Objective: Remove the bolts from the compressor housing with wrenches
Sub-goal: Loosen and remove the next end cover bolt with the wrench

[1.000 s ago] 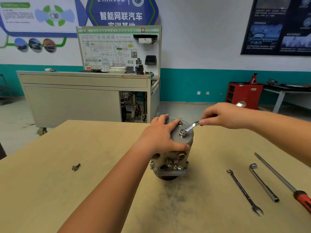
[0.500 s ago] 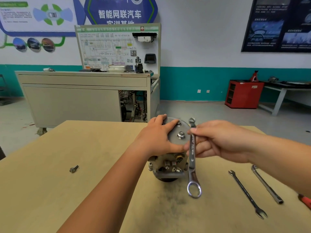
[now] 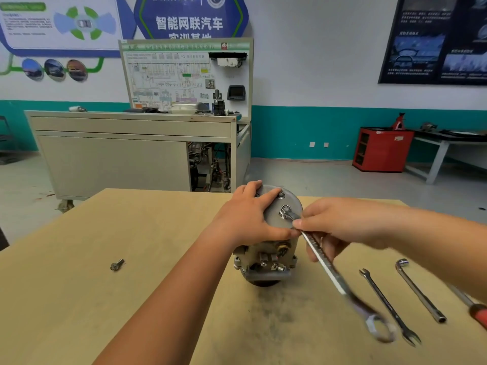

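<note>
The grey compressor housing [image 3: 274, 255] stands upright in the middle of the wooden table [image 3: 79, 299]. My left hand [image 3: 247, 219] lies over its round top plate, fingers spread, thumb along the rim. A combination wrench [image 3: 329, 272] has one end on the bolt [image 3: 286, 209] in the top plate, and its shaft slants down to the right, blurred at the far ring end. My right hand [image 3: 340, 223] pinches the shaft close to the bolt. One loose bolt [image 3: 116, 264] lies on the table to the left.
To the right on the table lie a slim open-end wrench [image 3: 387, 304], an L-shaped socket wrench [image 3: 419, 291] and a red-handled tool [image 3: 477, 313] at the frame's edge. Beyond the table stand a beige training bench [image 3: 118, 154] and a red cabinet [image 3: 382, 150].
My right hand took the wrench off the bolt, swung it round near upright, and has set its end back on the bolt with the shaft now slanting toward me. The left hand stayed put.
</note>
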{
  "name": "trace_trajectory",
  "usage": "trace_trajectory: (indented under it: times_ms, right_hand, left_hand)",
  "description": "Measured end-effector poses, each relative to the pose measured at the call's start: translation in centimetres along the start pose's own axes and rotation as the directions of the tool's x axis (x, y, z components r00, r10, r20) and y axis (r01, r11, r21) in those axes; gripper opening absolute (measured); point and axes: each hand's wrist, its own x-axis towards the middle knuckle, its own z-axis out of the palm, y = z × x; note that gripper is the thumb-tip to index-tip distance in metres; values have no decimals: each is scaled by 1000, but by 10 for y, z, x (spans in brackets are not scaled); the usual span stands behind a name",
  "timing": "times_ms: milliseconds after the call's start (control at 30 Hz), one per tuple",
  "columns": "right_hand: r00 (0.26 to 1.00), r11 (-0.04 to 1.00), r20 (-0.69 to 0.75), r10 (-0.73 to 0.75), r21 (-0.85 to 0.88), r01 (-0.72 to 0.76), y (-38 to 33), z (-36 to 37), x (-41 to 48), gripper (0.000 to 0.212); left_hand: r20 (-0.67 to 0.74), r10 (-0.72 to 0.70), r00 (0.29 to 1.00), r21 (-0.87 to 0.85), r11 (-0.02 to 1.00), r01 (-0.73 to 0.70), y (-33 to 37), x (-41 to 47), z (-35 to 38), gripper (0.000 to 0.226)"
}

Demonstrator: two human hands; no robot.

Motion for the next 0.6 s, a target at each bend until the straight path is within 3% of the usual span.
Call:
trace_trajectory:
  times_ms: [133,267,433,533,600]
  right_hand:
    - [996,896,-24,81,-435,-83,-8,-43,6,30]
    - [980,775,-163,-113,-632,-16,-1,-68,22,29]
    - [933,803,-235,-271,-590,84,11,-79,29,22]
    - [868,928,-401,-292,-338,156,13,-78,23,17]
    - [885,976,-414,-215,-113,185,10,-65,19,19]
  left_hand:
    - [19,-7,1000,9,1000,7,1,0,-1,97]
    - [21,-4,1000,4,1000,4,3,0,-2,97]
    - [17,-3,1000,-6,1000,3,2,0,-2,97]
    - [20,-6,1000,-15,1000,6,0,-1,-2,97]
    - [18,-3,1000,-15,1000,3,-1,-1,-2,96]
